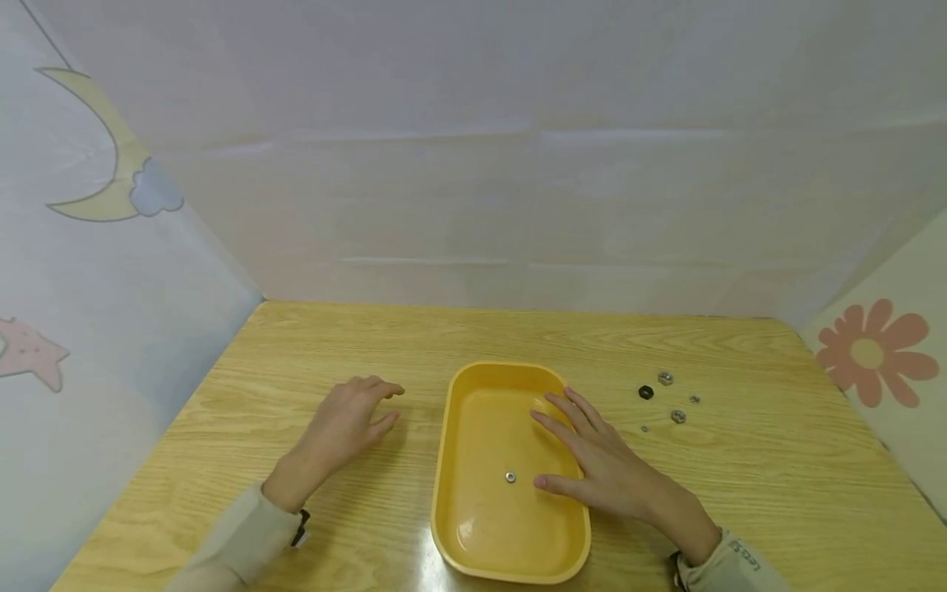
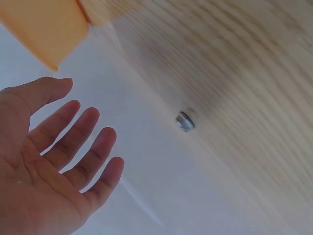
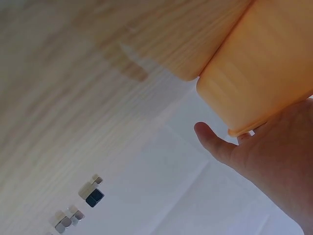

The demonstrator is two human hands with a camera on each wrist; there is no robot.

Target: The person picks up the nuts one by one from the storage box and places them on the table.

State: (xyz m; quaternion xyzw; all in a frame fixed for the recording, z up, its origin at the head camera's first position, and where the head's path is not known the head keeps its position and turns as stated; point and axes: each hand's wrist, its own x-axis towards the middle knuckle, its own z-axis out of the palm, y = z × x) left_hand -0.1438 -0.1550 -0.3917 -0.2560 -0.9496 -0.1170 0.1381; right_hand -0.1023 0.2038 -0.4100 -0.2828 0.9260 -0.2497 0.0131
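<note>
My left hand hovers over the table left of a yellow tray, fingers loosely bent and holding nothing. In the left wrist view, a small silver metal piece with a dark edge lies on the wood, away from the fingers of my left hand. My right hand reaches over the tray's right rim, its fingers spread and nothing between them. A small silver nut lies on the tray's floor, left of the right thumb. The right wrist view shows my right hand at the tray's edge.
Right of the tray lie several loose nuts: a black nut, a larger silver nut, another silver nut and smaller ones. Pale walls bound the wooden table at the back and sides.
</note>
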